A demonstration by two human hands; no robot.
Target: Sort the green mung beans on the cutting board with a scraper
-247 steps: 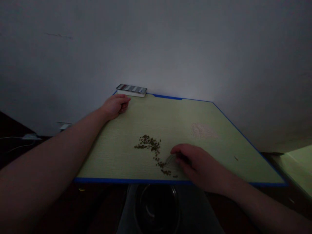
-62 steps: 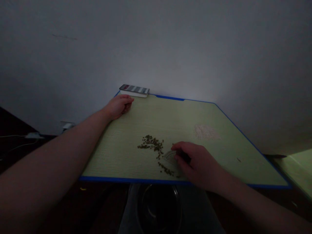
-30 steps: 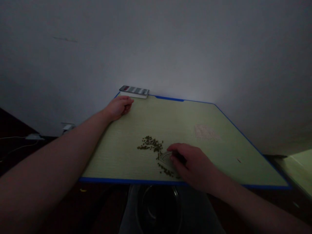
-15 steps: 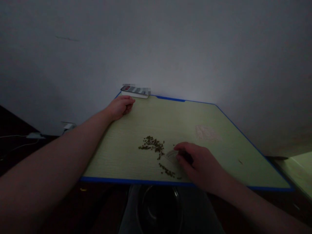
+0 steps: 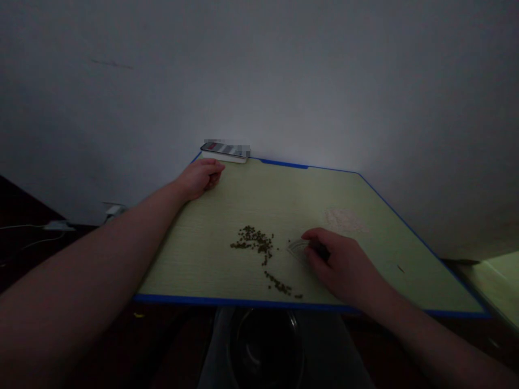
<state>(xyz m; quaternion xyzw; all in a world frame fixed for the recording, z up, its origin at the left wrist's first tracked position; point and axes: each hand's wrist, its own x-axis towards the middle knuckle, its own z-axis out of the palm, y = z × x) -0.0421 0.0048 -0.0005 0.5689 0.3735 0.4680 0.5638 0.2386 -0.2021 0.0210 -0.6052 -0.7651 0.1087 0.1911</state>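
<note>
My right hand [image 5: 338, 262] is closed on a see-through, curved-edged piece marked with arcs, which looks like a clear protractor [image 5: 297, 247]; the hand covers most of it. It is held low over the table [image 5: 259, 194], right of a scattered heap of small greenish-brown beans [image 5: 255, 240]. A thinner trail of the same beans [image 5: 279, 284] runs toward the front edge. My left hand [image 5: 201, 178] rests with curled fingers at the table's far left side, nothing visible in it. Farther right lies a flat patch of pale, fine grains [image 5: 344, 220].
A phone [image 5: 225, 149] lies on a white box [image 5: 227, 158] at the back left corner, by the wall. Below the front edge, a dark shiny bowl [image 5: 265, 346] sits between my legs. A small dark sliver [image 5: 400, 268] lies on the right. Cables and a plug [image 5: 60, 226] are at left.
My right hand has moved a little right and away from me with the clear protractor, farther from the beans. The left hand stays where it was.
</note>
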